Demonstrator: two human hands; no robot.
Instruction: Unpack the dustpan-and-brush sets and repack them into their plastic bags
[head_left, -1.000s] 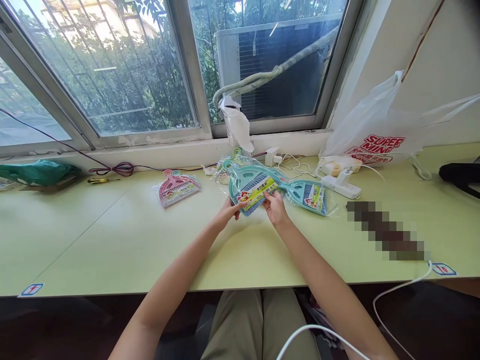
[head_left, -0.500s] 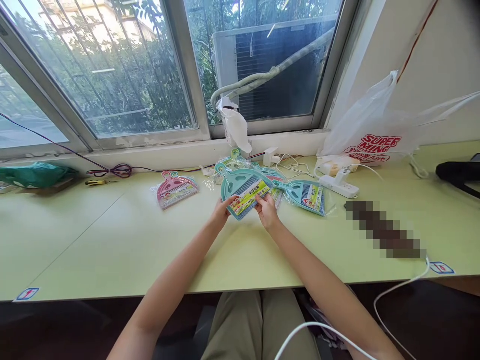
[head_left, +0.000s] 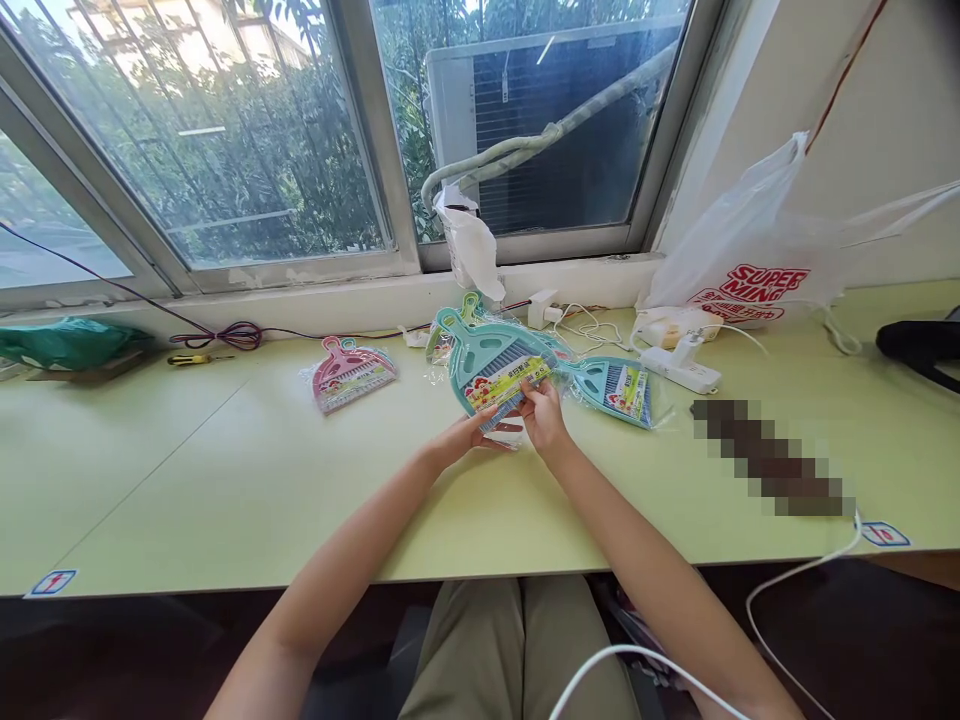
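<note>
Both my hands hold a teal mini dustpan-and-brush set [head_left: 491,362] in clear wrapping, tilted up above the green table [head_left: 225,470]. My left hand [head_left: 469,436] pinches the wrapper's lower edge from underneath. My right hand [head_left: 541,415] grips the lower right corner by the yellow label. A second teal set [head_left: 619,388] lies flat just to the right. A pink set [head_left: 351,372] lies on the table to the left. More wrapped sets lie behind the held one.
A white power strip [head_left: 679,370] with cables sits to the right, by a white plastic bag [head_left: 750,260] with red print. A black object [head_left: 919,345] lies at far right. A green bag [head_left: 67,342] and a yellow-handled tool [head_left: 196,358] lie at left. A white cable [head_left: 795,575] hangs over the front edge.
The teal set has been tipped more upright and lifted slightly. My left hand has slid under its lower edge, and my right hand has shifted a little along the bottom.
</note>
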